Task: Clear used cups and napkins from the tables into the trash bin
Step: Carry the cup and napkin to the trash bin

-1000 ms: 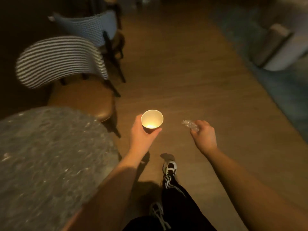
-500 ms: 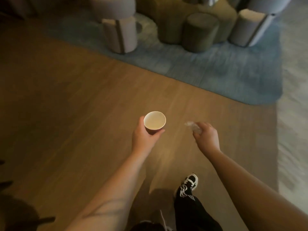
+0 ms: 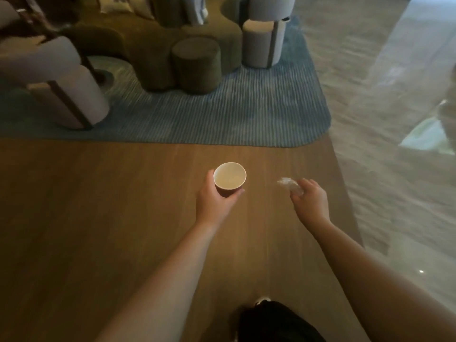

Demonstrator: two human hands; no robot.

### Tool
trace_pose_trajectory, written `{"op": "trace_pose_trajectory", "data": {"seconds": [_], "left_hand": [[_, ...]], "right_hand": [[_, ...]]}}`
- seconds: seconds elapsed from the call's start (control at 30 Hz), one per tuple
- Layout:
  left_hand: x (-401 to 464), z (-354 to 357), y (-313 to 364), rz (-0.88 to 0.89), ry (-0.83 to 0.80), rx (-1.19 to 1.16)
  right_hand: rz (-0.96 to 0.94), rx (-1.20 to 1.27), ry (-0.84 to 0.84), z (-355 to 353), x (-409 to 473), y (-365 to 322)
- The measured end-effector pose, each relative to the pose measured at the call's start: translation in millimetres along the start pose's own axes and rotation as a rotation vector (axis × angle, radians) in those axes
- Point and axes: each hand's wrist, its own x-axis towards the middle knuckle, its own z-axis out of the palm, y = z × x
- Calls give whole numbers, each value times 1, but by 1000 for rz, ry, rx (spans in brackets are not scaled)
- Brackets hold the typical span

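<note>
A white paper cup (image 3: 229, 176) with an empty pale inside is held upright in front of me over the wooden floor. My left hand (image 3: 213, 199) grips it from below and the side, thumb on its left wall. A crumpled white napkin (image 3: 290, 185) sticks out of my right hand (image 3: 309, 202), which pinches it at about the same height, a little to the right of the cup. No trash bin is in view.
A blue ribbed rug (image 3: 222, 114) lies ahead with olive round poufs (image 3: 196, 64) and grey upholstered seats (image 3: 262, 41) on it. A pale grey seat (image 3: 66, 95) stands at the left. Shiny grey stone floor (image 3: 385, 144) runs along the right. My dark trouser leg (image 3: 276, 322) shows below.
My view has swung away from the round table and striped chairs towards the rug and poufs, which are now closer. Both hands keep their hold on the cup and the napkin.
</note>
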Motion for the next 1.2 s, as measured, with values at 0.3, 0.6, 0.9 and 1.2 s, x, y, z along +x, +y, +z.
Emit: {"op": "trace_pose_trajectory", "data": {"seconds": [0.3,0.6,0.9,1.2], "left_hand": [[126,133,55,49,-108,-29],[294,265,75,88,-174,-33],[541,405,129,124,-258,-8],[720,536,169,133,-292,7]], "right_hand": [[99,-54,61,-53,141,68],[166,-103,122,-48,326,128],[217,-60,156,-56,598,157],[257,-24,177,-68,813,212]]}}
